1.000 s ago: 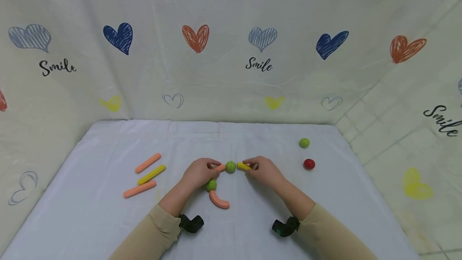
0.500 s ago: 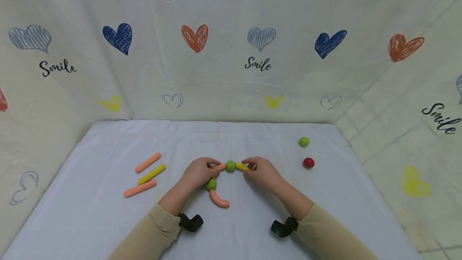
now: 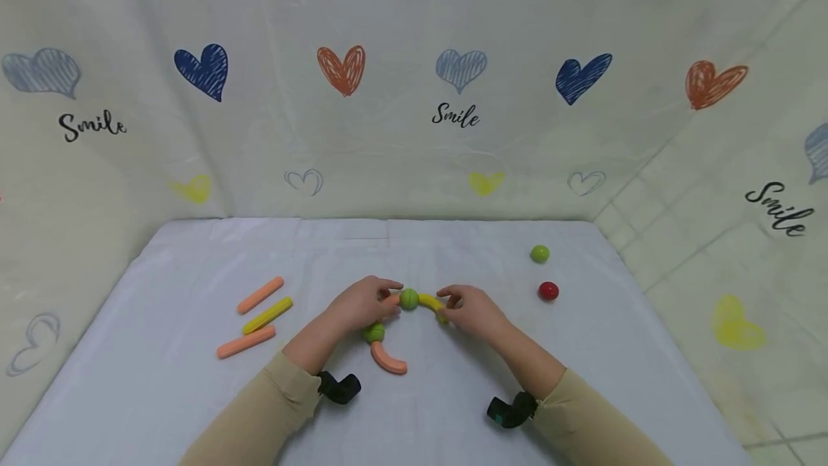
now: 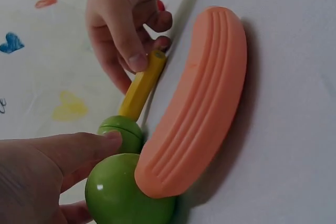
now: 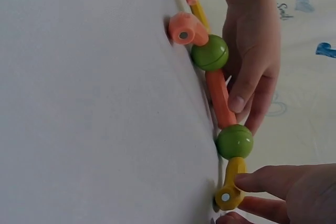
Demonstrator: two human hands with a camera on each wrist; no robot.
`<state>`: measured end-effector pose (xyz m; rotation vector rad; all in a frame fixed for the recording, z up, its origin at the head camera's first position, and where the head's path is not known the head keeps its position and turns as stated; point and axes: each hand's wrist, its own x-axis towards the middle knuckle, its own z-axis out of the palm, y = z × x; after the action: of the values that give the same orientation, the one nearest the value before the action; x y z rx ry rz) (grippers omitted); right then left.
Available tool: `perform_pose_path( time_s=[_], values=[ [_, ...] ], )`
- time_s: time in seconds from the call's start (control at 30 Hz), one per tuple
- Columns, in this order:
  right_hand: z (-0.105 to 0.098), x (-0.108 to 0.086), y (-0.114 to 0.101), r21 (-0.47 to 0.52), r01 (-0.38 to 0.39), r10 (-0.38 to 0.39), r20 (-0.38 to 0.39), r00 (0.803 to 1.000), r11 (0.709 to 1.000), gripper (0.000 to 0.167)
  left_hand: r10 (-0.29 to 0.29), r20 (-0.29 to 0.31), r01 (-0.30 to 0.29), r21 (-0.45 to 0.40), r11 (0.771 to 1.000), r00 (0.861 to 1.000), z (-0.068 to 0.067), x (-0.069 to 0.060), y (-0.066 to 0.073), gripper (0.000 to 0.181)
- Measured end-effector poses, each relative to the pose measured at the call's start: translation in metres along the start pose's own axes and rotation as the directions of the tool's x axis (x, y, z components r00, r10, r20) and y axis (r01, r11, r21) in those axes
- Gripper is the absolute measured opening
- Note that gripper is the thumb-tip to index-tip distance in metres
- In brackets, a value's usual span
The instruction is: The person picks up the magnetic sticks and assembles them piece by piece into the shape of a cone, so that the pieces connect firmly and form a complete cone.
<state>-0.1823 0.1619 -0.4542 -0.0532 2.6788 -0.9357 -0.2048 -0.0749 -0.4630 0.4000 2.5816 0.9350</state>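
Toy building pieces form a bent chain on the white cloth. An orange curved stick (image 3: 388, 360) meets a green ball (image 3: 374, 332). From there a second orange stick (image 5: 217, 98) leads to another green ball (image 3: 409, 299), and a yellow curved stick (image 3: 429, 301) touches that ball's right side. My left hand (image 3: 362, 304) holds the second orange stick between thumb and fingers, partly covering it in the head view. My right hand (image 3: 475, 309) pinches the yellow stick near its free end, the forefinger raised a little off it. Small metal discs show in the sticks' ends.
At the left lie two orange straight sticks (image 3: 260, 295) (image 3: 246, 342) with a yellow straight stick (image 3: 268, 315) between them. A light green ball (image 3: 540, 254) and a red ball (image 3: 548, 291) rest at the right. A heart-printed sheet (image 3: 388, 149) hangs behind the table.
The yellow curved stick has moved left until it touches the upper green ball. My right hand's fingers have since loosened, uncovering more of the stick. The left forefinger has lifted slightly towards the ball.
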Motion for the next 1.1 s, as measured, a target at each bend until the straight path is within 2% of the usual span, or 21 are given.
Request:
perform_pose_path(
  time_s=[0.17,0.33,0.53,0.7,0.97,1.1],
  values=[
    [0.001,-0.003,-0.002,0.011,0.011,-0.011,0.025,1.000,1.000,0.036,0.076,0.044,-0.078,0.066,0.995,0.996,0.000,0.011,0.006,0.047],
    [0.003,-0.005,-0.002,0.006,0.021,-0.021,0.030,0.999,1.000,0.037,0.098,0.059,-0.104,0.123,0.987,0.993,0.001,0.017,0.013,0.041],
    [0.008,-0.003,-0.003,0.006,0.016,-0.016,0.019,1.000,1.000,0.036,0.046,0.056,-0.053,0.128,0.990,0.997,0.001,0.016,0.017,0.039],
    [0.010,-0.001,-0.006,-0.029,0.043,-0.043,0.009,0.999,0.999,0.034,-0.007,0.035,0.002,0.142,0.990,0.999,0.000,0.012,0.020,0.040],
    [0.010,0.008,-0.010,-0.054,0.072,-0.072,0.006,0.997,0.996,0.031,-0.040,-0.019,0.043,0.133,0.990,0.999,0.002,0.003,0.020,0.039],
    [0.010,0.017,-0.011,-0.070,0.097,-0.097,0.014,0.995,0.993,0.029,-0.036,-0.055,0.043,0.124,0.991,0.998,0.004,-0.003,0.020,0.039]
  ],
)
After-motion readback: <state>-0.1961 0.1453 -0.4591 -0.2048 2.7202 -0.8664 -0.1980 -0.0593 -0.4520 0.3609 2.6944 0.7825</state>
